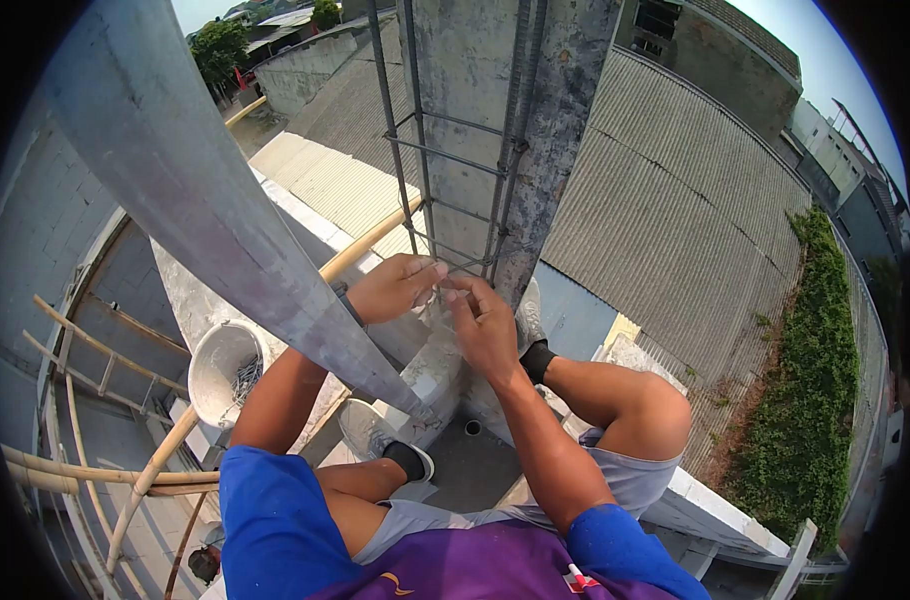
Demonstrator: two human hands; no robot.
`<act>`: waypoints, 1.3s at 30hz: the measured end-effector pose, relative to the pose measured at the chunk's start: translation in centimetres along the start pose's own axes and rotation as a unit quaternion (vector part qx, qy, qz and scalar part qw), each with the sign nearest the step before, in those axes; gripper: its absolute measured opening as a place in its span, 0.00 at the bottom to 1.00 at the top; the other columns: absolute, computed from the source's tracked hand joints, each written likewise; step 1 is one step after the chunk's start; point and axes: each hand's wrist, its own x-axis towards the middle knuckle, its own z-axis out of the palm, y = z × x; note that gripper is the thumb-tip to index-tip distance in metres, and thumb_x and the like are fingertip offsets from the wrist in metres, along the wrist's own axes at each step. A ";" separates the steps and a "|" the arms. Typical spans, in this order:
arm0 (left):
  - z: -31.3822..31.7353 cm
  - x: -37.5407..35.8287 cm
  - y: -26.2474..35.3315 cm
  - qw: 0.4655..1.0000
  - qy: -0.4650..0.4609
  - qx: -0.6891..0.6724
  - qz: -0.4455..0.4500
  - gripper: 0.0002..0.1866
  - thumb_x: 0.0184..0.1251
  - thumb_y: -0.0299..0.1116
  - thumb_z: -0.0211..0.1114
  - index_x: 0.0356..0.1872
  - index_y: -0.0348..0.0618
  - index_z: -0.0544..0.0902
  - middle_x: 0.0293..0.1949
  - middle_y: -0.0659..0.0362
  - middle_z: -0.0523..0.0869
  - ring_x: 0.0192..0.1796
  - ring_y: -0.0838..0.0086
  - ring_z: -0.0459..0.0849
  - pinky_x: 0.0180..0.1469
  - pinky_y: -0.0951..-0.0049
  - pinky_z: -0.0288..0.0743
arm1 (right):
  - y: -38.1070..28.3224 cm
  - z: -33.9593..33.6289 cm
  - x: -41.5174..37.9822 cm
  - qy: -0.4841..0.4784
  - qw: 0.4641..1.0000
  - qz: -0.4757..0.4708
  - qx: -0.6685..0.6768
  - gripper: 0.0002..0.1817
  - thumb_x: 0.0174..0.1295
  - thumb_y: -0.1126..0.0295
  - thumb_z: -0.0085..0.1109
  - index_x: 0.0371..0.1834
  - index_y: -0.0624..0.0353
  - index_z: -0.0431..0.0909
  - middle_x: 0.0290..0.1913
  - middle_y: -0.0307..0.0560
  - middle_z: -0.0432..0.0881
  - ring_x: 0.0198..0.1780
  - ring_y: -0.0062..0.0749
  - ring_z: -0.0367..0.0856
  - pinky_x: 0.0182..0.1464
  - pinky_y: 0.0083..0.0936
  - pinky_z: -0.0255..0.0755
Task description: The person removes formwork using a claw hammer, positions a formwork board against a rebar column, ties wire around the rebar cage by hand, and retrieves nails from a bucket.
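My left hand (400,288) and my right hand (483,325) meet at the foot of an upright steel rebar cage (458,170). The fingertips of both hands are pinched close together; whatever they grip is too small to make out. Behind the bars rises a grey concrete column (465,75). Just below the hands is the pale, rough top of a block wall (437,365). Slanting across my left forearm is a long grey board (215,200), which hides part of that arm.
A white bucket (210,375) with thin metal pieces inside stands at the left. Bamboo poles (170,450) form scaffolding on that side, and another pole (375,238) runs behind my left hand. Corrugated roofs (665,200) lie far below. My shoes (370,430) rest on narrow masonry.
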 end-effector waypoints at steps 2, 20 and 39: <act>-0.1 -0.5 0.5 0.993 -0.003 0.088 0.079 0.22 0.82 0.45 0.60 0.36 0.33 0.85 0.21 0.64 0.75 0.24 0.79 0.70 0.29 0.70 0.66 | 0.9 -1.4 1.2 0.021 0.999 -0.026 -0.032 0.13 0.73 0.64 0.62 0.51 0.61 0.85 0.28 0.50 0.86 0.28 0.27 0.80 0.34 0.30 0.72; -3.0 2.3 -2.1 0.967 0.065 0.179 0.169 0.21 0.79 0.46 0.63 0.33 0.36 0.87 0.24 0.55 0.86 0.27 0.73 0.81 0.34 0.68 0.74 | -1.4 -6.6 3.8 0.019 0.987 -0.073 -0.140 0.12 0.70 0.65 0.65 0.43 0.64 0.87 0.27 0.44 0.84 0.27 0.22 0.76 0.33 0.26 0.71; 0.4 5.1 -7.9 0.984 0.101 -0.032 0.142 0.20 0.79 0.45 0.65 0.30 0.40 0.88 0.20 0.69 0.76 0.23 0.85 0.69 0.27 0.77 0.64 | -9.0 -7.3 5.7 -0.094 0.850 -0.171 -0.489 0.07 0.61 0.70 0.62 0.31 0.60 0.87 0.31 0.56 0.89 0.34 0.55 0.89 0.38 0.44 0.81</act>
